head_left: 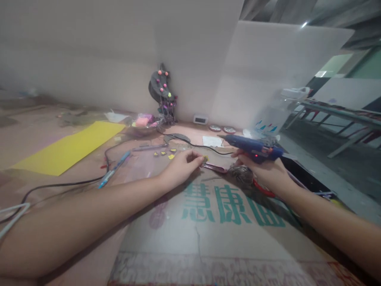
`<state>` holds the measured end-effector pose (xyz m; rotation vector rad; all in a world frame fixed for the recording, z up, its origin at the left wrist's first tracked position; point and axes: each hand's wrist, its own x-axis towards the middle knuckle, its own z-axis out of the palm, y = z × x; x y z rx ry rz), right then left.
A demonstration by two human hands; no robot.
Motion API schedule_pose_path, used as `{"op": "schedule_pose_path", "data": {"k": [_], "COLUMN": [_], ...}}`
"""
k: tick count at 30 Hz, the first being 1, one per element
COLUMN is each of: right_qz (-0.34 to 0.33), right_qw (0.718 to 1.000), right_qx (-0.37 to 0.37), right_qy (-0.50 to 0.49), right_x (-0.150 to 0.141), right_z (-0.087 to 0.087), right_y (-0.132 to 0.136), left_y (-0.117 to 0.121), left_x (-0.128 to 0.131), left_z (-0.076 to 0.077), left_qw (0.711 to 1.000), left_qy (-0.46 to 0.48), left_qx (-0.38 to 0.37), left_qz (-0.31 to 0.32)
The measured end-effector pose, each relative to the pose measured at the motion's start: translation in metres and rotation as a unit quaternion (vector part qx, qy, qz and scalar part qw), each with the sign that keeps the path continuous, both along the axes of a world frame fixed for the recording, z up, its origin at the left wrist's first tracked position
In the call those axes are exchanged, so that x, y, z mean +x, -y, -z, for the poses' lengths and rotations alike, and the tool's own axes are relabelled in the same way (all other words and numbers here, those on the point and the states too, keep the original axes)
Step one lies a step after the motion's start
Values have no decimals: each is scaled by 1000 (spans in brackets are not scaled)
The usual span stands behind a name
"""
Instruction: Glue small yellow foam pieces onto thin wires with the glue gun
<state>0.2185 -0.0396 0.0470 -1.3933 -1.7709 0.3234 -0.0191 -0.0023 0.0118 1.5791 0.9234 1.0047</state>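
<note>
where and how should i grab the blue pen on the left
I'd pinch the pen around mid-barrel, coming from above with fingertips on its two long sides: it lies flat and slanted, slim, with the black cord close to its near end.

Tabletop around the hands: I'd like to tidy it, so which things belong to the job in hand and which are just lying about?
Apparently in use:
glue gun, in the right hand
small yellow piece, in the left hand
loose yellow pieces, probably

Apparently just lying about:
blue pen
small white display
yellow sheet, though it could be material
</note>
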Motion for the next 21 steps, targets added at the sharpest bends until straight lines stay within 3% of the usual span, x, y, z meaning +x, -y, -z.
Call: {"op": "schedule_pose_path", "data": {"k": [7, 13, 21], "right_qz": [-7, -65, 16], "right_qw": [999, 996, 993], "right_qx": [16, -43, -18], "right_qy": [51, 31, 119], "right_x": [5, 1, 2], "right_z": [21, 26, 33], "right_y": [16, 19, 15], "left_y": [4, 2, 2], "left_x": [0, -1, -2], "left_z": [-4, -3, -1], "left_qw": [1000, 999, 999], "left_qy": [-15, -31, -37], "left_qx": [2, 24, 39], "left_qz": [-13, -7, 1]}}
